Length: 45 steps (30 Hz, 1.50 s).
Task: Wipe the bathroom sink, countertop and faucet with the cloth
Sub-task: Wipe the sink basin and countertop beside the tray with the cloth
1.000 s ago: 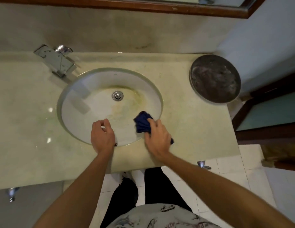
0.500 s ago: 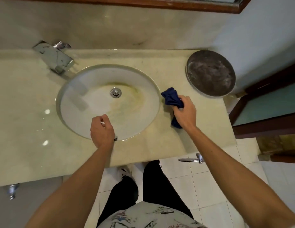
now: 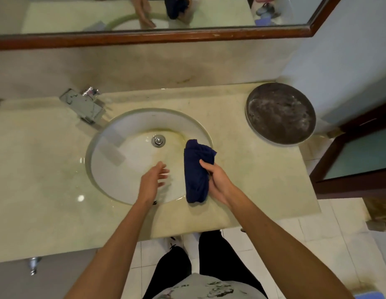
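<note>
A round white ceramic sink (image 3: 127,169) with yellowish staining around its chrome drain (image 3: 158,140) is set into a pale beige marble countertop (image 3: 41,169). The right hand (image 3: 218,181) holds a dark blue bunched cloth (image 3: 196,171) above the near right part of the basin, thumb and fingers curled around the cloth's right side; the cloth hangs in a long fold, its far end over the stained slope of the bowl and its near end over the sink rim where the basin meets the counter. Whether the cloth touches the surface cannot be told. The left hand (image 3: 152,180) hovers over the near middle of the bowl, just left of the cloth, with its fingers loosely spread and relaxed, holding nothing. A square chrome faucet (image 3: 84,106) stands on the counter at the far left of the sink, its spout reaching toward the basin. At the far right corner of the counter sits a round dark metal tray (image 3: 280,113) with whitish smears on its face. A wood-framed mirror (image 3: 144,37) runs along the far wall and reflects both hands and the cloth. Below the counter edge, the person's dark trousers and a white tiled floor (image 3: 284,240) show.
</note>
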{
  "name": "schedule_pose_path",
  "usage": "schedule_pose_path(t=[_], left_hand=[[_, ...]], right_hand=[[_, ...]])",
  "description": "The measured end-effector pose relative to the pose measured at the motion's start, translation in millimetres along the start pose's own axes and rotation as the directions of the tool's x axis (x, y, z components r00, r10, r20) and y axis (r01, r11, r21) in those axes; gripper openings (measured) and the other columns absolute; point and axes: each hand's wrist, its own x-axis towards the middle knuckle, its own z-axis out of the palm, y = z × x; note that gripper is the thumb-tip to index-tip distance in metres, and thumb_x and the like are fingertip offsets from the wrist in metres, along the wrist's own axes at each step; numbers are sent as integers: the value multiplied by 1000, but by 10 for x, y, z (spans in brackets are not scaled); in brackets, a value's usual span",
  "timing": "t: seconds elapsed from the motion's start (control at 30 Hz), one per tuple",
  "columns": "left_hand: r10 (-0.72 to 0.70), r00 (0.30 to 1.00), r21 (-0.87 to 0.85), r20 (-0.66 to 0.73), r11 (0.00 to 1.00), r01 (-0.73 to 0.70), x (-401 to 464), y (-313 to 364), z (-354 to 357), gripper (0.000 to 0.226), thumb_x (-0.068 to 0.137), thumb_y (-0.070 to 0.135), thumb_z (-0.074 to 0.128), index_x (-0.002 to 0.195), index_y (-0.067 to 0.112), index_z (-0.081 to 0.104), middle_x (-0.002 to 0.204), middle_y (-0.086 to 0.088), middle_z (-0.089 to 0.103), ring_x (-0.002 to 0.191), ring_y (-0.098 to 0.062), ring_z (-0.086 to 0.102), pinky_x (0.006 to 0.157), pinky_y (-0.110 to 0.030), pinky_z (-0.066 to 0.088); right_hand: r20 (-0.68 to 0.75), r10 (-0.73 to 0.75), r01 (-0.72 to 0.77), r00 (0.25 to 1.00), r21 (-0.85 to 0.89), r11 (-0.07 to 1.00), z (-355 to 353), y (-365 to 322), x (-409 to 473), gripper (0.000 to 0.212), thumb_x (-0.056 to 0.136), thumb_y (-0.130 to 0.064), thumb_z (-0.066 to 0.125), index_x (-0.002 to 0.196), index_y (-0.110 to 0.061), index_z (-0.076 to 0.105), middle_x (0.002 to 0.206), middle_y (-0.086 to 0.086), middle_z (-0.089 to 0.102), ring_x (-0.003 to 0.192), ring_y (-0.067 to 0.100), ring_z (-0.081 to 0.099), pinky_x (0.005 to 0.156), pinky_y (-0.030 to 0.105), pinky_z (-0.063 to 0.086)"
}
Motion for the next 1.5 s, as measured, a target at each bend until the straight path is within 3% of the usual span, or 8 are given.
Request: schedule_pose_path(t=[0.13,0.27,0.37,0.53,0.7,0.87,1.07,1.5], left_hand=[[-60,945,-17,322,997,69,-219,325,506,31,100,35,64,122,14,70,115,-3,77,100,-14,74,78,-27,59],[-67,975,31,212,998,61,-261,462,956,34,89,13,79,119,6,63,115,-13,73,94,-18,74,71,-33,64],[-69,995,-57,76,996,73,-204,518,1217,34,90,10,75,119,2,61,113,-19,72,98,-28,74,81,-48,63],[-105,995,-386,-4,918,95,-87,747,1381,30,89,17,76,113,4,63,104,-12,74,94,-19,70,74,-33,60],[200,939,-109,-278,965,-238,22,831,998,19,96,26,72,104,10,69,102,-2,76,94,-8,70,87,-22,54],[247,908,251,-337,954,-166,-13,92,577,22,99,43,61,109,25,68,109,12,70,103,-6,65,97,-37,53],[378,865,581,-330,804,-130,-160,-614,268,30,101,42,49,111,20,68,106,10,65,98,-16,65,85,-40,55],[278,828,568,-487,821,58,-206,-580,403,12,105,40,48,100,37,59,89,22,63,73,-4,59,70,-29,44]], right_hand=[[116,46,-43,992,-24,999,-173,-306,-25,41,101,-22,60,139,-7,57,134,15,67,127,32,62,112,47,46],[-34,-160,114,987,-556,824,-251,-641,3,59,99,-29,68,149,-22,39,148,3,54,125,16,61,100,31,53],[54,-332,226,942,-835,503,-331,-851,-108,93,85,-47,76,160,-29,22,148,-11,36,132,7,42,102,28,42],[451,-317,315,834,-862,-398,-142,-854,73,76,81,-46,69,146,-16,40,114,0,65,98,24,64,88,36,49],[479,-388,413,787,-877,-246,270,-1286,695,42,83,-26,58,125,-20,63,101,7,75,89,35,68,73,38,50],[891,-346,597,295,-454,-662,783,-1792,1662,46,85,-13,63,131,-10,66,127,9,69,115,32,62,104,44,44],[771,-40,362,635,-344,-866,769,-1903,2337,64,93,-40,55,149,-11,47,150,15,49,130,37,49,112,50,36],[871,-121,403,476,-339,-850,1533,-1281,2744,53,79,-42,83,120,-11,73,109,9,72,87,27,67,70,37,55]])
